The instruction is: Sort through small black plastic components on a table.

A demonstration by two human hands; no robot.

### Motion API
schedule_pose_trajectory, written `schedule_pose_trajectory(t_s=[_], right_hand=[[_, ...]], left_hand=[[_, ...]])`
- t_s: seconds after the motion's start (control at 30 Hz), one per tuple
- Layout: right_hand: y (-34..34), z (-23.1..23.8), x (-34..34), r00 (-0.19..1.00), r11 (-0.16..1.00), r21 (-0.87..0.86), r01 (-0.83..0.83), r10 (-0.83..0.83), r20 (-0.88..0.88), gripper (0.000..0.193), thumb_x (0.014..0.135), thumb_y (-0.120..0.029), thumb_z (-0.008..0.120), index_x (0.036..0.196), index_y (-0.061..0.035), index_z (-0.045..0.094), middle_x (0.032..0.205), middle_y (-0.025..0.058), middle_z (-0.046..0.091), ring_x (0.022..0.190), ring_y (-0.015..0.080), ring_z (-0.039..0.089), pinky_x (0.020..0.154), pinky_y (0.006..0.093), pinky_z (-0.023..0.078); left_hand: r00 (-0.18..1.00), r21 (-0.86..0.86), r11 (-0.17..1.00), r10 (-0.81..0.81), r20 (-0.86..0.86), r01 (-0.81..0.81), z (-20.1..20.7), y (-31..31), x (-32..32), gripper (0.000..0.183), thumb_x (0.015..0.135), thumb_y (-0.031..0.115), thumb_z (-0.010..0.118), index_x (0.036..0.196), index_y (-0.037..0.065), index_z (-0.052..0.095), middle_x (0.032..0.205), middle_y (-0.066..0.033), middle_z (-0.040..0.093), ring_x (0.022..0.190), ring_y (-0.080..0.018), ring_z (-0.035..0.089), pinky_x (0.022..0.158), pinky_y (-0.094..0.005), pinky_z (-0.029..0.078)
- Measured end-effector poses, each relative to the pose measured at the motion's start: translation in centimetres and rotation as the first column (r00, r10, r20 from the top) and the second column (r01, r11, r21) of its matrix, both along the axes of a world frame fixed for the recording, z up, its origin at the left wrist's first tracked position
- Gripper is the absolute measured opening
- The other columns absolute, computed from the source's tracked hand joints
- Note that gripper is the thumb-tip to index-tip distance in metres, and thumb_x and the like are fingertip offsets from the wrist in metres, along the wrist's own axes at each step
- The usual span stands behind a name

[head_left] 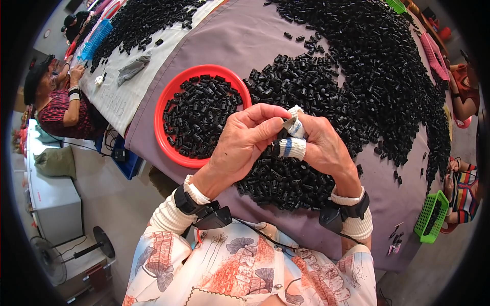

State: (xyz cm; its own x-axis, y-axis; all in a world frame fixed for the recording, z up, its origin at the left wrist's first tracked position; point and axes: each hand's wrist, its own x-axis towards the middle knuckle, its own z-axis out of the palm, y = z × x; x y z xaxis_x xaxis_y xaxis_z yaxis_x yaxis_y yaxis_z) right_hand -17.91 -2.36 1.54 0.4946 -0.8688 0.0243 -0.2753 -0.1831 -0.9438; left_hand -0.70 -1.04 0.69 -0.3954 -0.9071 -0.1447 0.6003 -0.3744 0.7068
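Both hands meet over the heap of small black plastic parts (286, 183). White knitted finger covers with blue stripes wrap two digits of my right hand (329, 148); one cover (292, 148) has a dark end. Fingers curl inward on this hand, and what lies between them is hidden. The thumb and forefinger of my left hand (237, 140) are pinched together at the edge of the upper finger cover (294, 123). Behind my left hand stands a round red basin (168, 145) filled with the same black parts.
A mauve cloth (214, 46) covers the table, with black parts spread far across it. At the right edge sits a green basket (426, 227). Small tools (394, 242) lie near it. Other people sit at both sides, one person (66, 104) at the left table. A fan (51, 257) stands lower left.
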Motion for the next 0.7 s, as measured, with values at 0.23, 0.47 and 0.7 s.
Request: schedule_pose_trajectory(t_s=[0.23,0.47,0.7], right_hand=[[0.0,0.7,0.4,1.000,1.000,-0.017,0.002,-0.002,-0.014,0.032,0.072,-0.024,0.069,0.078,0.0026,0.052,0.059,0.0101,0.048,0.051,0.0192,0.043,0.051,0.0318,0.039],[-0.2,-0.2,0.2,1.000,1.000,0.009,-0.014,0.014,0.020,0.032,0.073,-0.025,0.067,0.078,0.0027,0.053,0.059,0.0089,0.048,0.052,0.0170,0.044,0.051,0.0316,0.039],[-0.1,-0.1,0.0,1.000,1.000,0.025,-0.012,0.012,-0.009,0.031,0.073,-0.026,0.067,0.080,0.0023,0.055,0.058,0.0076,0.048,0.052,0.0147,0.042,0.051,0.0305,0.039]], left_hand=[[0.999,-0.006,1.000,0.016,0.038,-0.016,0.1,0.1,0.2,0.017,0.087,0.007,0.055,0.102,0.000,0.058,0.094,-0.0053,0.061,0.083,-0.0091,0.058,0.075,-0.0229,0.050],[0.999,0.028,1.000,-0.015,0.047,0.013,0.3,0.0,0.1,0.020,0.088,0.010,0.054,0.106,-0.001,0.057,0.096,-0.0056,0.061,0.086,-0.0094,0.058,0.078,-0.0241,0.049],[0.997,0.051,0.997,-0.067,0.028,0.065,0.0,0.0,0.3,0.022,0.089,0.012,0.054,0.107,-0.001,0.057,0.098,-0.0063,0.061,0.088,-0.0100,0.058,0.080,-0.0243,0.048]])
